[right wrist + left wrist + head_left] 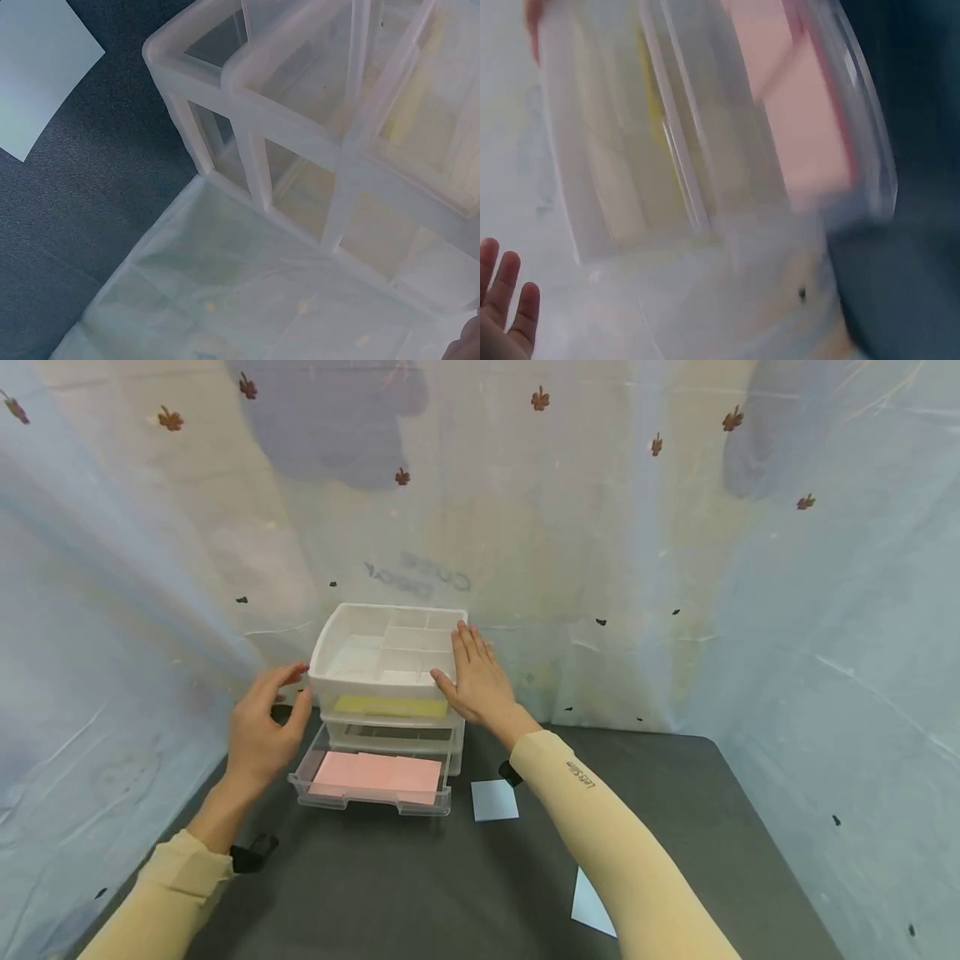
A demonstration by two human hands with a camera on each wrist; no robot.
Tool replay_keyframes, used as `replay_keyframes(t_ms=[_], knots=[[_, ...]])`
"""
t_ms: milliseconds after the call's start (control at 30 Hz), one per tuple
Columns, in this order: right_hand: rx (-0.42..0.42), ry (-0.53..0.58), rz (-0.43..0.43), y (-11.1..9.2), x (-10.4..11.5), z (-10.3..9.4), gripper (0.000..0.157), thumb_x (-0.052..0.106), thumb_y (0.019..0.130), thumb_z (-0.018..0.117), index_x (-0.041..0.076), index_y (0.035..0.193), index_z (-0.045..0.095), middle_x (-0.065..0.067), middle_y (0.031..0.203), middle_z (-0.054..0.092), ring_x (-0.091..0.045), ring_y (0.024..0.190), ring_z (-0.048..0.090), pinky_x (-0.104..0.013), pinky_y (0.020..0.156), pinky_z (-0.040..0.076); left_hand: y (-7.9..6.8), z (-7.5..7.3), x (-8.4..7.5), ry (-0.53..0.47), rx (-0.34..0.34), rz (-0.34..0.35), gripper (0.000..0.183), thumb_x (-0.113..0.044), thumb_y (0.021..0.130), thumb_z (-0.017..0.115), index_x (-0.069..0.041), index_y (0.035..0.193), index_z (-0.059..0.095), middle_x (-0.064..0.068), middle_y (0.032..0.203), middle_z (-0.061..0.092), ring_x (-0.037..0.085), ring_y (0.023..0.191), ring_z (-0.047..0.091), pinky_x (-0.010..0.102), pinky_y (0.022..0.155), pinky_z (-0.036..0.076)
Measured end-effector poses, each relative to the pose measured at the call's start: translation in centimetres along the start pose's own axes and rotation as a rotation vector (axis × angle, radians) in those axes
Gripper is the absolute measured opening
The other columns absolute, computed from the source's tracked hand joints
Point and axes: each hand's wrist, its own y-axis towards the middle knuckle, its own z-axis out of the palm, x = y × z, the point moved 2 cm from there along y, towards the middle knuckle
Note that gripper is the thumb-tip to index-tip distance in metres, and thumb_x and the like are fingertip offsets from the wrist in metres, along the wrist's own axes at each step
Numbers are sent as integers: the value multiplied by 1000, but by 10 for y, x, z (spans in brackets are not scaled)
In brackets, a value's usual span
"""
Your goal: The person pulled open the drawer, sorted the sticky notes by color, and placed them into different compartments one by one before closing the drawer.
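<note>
A white plastic drawer unit [390, 678] with a divided top tray stands at the back left of the table. Through its upper drawer shows yellow paper [390, 706]. The bottom drawer [369, 802] is pulled out and holds pink paper sheets [378, 775]. My right hand [480, 681] lies with straight fingers against the tray's right side. Just off the unit's left side is my left hand [264, 727], its fingers loosely bent with nothing in them. The left wrist view blurs the unit, with my left fingers [514, 300] spread at its lower left.
A small blue square paper [495, 800] lies right of the drawer. Another blue paper [591, 906] is partly hidden under my right forearm. A patterned plastic sheet [570, 552] hangs behind the dark table [390, 893] and along both sides.
</note>
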Motion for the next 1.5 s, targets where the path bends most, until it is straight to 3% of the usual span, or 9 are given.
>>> replay_keyframes(t_ms=[67, 133, 300, 400, 600, 800, 1000, 1233, 1500], knots=[[4, -3, -1, 1, 0, 0, 84, 61, 110, 25, 6, 168, 1, -6, 175, -9, -23, 161, -9, -41, 132, 3, -11, 2, -8, -106, -18, -61, 41, 3, 97, 65, -1, 138, 65, 16, 127, 69, 14, 114, 63, 16, 87, 46], [9, -3, 0, 1, 0, 0, 83, 61, 110, 25, 6, 168, 1, -6, 175, -10, -23, 161, -9, -41, 132, 3, -23, 6, -16, -223, -18, -134, 39, 7, 98, 63, 2, 137, 64, 12, 123, 69, 6, 111, 61, 13, 86, 45], [16, 8, 11, 0, 1, -1, 82, 60, 110, 26, 6, 168, 2, -6, 175, -9, -24, 161, -7, -40, 132, 3, -56, 15, -31, -409, 6, -332, 32, 7, 102, 58, 9, 134, 58, -3, 121, 65, 5, 111, 63, 12, 89, 48], [12, 8, 12, -1, 1, -2, 82, 60, 110, 26, 6, 168, 3, -6, 175, -9, -24, 161, -6, -40, 132, 2, -73, 19, -37, -477, 14, -431, 31, 6, 104, 57, 12, 134, 54, -1, 122, 65, 7, 113, 65, 11, 93, 51], [4, 1, 12, 1, 0, -2, 83, 61, 110, 25, 6, 168, 4, -5, 175, -8, -22, 161, -7, -38, 131, 1, -100, 25, -43, -609, 38, -484, 31, 6, 105, 53, 16, 134, 47, 7, 119, 64, 8, 107, 66, 12, 84, 53], [-4, -13, 14, 0, -1, -5, 82, 60, 110, 25, 5, 168, 5, -7, 175, -7, -23, 161, -5, -39, 131, 2, -123, 33, -46, -625, 107, -613, 31, -1, 107, 54, 11, 135, 48, -3, 114, 67, 5, 96, 65, 18, 73, 52], [10, -17, 20, -2, -2, -5, 82, 60, 110, 25, 6, 168, 4, -6, 175, -8, -22, 161, -6, -38, 131, 1, -142, 45, -48, -585, 192, -858, 35, -12, 109, 57, 7, 137, 49, -11, 107, 69, 4, 92, 64, 21, 70, 52], [16, -20, 12, -2, -1, -4, 82, 61, 110, 24, 5, 168, 4, -6, 175, -7, -23, 161, -6, -39, 131, 3, -157, 55, -45, -639, 247, -1122, 44, -23, 110, 55, 2, 144, 43, -11, 109, 67, 5, 96, 62, 22, 75, 53], [22, -35, 8, 0, 0, -2, 83, 61, 110, 23, 6, 168, 3, -7, 175, -7, -23, 161, -6, -39, 131, 2, -159, 69, -41, -682, 265, -1164, 49, -26, 111, 52, 7, 145, 37, 4, 121, 68, 7, 98, 66, 24, 77, 57]])
